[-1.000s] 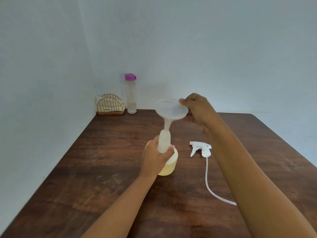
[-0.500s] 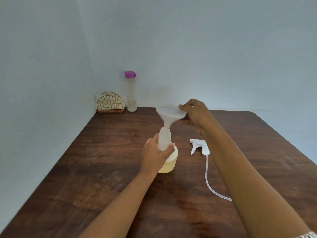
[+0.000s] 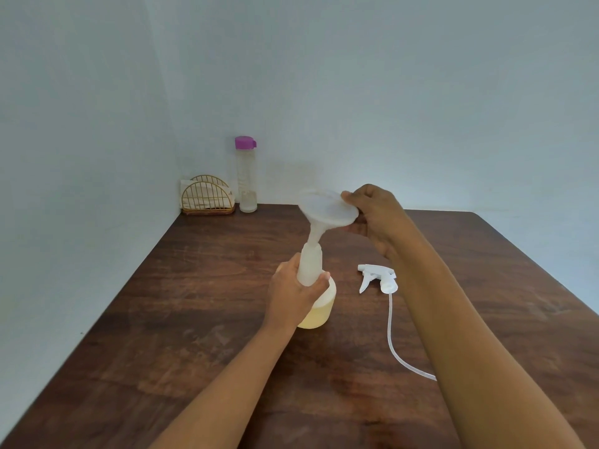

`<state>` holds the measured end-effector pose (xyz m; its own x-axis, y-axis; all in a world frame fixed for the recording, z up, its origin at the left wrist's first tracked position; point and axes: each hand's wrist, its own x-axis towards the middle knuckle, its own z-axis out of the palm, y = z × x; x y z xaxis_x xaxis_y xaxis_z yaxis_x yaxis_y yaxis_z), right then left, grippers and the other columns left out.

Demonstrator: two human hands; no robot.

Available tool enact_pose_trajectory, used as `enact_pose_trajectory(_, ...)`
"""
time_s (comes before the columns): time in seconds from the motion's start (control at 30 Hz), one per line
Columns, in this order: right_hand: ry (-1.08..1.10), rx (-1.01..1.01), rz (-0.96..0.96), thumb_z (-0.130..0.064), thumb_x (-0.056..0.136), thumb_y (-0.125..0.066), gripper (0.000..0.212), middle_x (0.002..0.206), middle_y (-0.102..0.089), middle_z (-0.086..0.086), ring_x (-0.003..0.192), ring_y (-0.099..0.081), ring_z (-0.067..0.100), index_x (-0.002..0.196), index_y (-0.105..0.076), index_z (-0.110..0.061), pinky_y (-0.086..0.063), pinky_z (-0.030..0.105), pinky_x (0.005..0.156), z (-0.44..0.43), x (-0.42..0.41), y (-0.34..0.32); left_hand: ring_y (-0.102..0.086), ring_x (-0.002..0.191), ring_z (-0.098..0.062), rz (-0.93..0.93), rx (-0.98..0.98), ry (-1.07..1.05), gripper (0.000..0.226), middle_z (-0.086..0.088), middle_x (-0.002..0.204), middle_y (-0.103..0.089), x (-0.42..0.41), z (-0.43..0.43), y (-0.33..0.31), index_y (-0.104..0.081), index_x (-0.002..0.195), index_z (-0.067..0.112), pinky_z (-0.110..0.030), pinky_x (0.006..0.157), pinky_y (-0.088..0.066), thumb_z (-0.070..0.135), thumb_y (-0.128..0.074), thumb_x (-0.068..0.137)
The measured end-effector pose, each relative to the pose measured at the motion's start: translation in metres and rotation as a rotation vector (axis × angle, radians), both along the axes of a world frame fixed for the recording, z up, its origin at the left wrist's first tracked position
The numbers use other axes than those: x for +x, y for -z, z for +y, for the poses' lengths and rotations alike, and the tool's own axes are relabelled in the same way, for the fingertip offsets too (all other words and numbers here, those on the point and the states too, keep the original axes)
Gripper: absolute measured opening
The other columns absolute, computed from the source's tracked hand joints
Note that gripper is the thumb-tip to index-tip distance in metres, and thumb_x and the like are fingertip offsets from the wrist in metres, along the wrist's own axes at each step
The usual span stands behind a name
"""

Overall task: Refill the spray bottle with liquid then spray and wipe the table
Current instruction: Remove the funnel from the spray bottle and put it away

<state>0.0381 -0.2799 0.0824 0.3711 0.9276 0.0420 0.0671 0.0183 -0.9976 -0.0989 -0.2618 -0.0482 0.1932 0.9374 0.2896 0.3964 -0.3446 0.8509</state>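
Near the middle of the dark wooden table, the spray bottle stands upright with its top off. Pale yellow liquid fills the lower part of its round body. The left hand comes in from the near edge. Its grip is wrapped round the bottle's slim neck, with the thumb on the near left side and fingertips showing on the right, just above the shoulder.

A white translucent funnel sits over the neck, tipped so that its wide mouth leans to the right. Its narrow spout meets the opening of the neck, though I cannot tell how far it goes in. The right hand reaches across from the right, and its grip pinches the funnel's rim on that side, thumb on top and curled fingers underneath.

Just right of the bottle, and apart from it, the white trigger head lies on its side on the table with its nozzle pointing left. Its thin clear dip tube trails toward the near edge and curves away under the right forearm.

In the far left corner, against the wall, a tall clear bottle with a purple cap stands upright. Just beside it on the left is a small gold wire holder with something pale tucked inside.
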Motion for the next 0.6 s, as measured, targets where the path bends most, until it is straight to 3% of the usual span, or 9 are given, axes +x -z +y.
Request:
enact_pose_trajectory(0.17,0.056,-0.031,-0.106,-0.014,0.09,-0.06,0.021,0.07,-0.06,0.007,0.05,-0.062,0.014,0.074,-0.047,-0.011,-0.055,0.045,0.081,0.002,0.0,0.004,-0.054,0.097,-0.012,-0.01,0.007,0.002,0.043,0.007,0.102,-0.056,-0.001,-0.002,-0.003,-0.058,0.12,0.021,-0.027,0.077,-0.047,0.041,-0.068,0.082)
enact_pose_trajectory(0.37,0.0,-0.083,0.182,-0.009,0.092,-0.057,0.017,0.076,-0.06,0.006,0.062,-0.06,0.015,0.075,-0.052,-0.009,-0.057,0.023,0.053,0.002,-0.004,-0.008,-0.055,0.097,-0.014,-0.003,-0.014,0.054,0.04,0.008,0.097,-0.057,-0.004,-0.001,-0.006,-0.059,0.113,0.02,-0.034,0.08,-0.05,0.043,-0.068,0.082)
enact_pose_trajectory(0.5,-0.075,-0.096,0.331,-0.008,0.091,-0.058,0.008,0.078,-0.06,0.008,0.059,-0.065,0.015,0.083,-0.058,-0.006,-0.057,0.023,0.051,0.006,-0.001,-0.019,-0.053,0.105,-0.016,-0.024,-0.131,0.165,0.039,0.008,0.107,-0.059,-0.01,0.007,-0.007,-0.056,0.108,0.031,-0.037,0.086,-0.05,0.047,-0.072,0.077)
enact_pose_trajectory(0.6,-0.121,-0.079,0.378,-0.009,0.09,-0.059,0.007,0.078,-0.061,0.009,0.058,-0.068,0.015,0.085,-0.059,-0.004,-0.059,0.026,0.054,0.014,0.003,-0.023,-0.052,0.112,-0.018,-0.001,-0.214,0.208,0.064,0.005,0.121,-0.056,-0.014,0.012,-0.005,-0.053,0.121,0.029,-0.041,0.091,-0.05,0.059,-0.073,0.068)
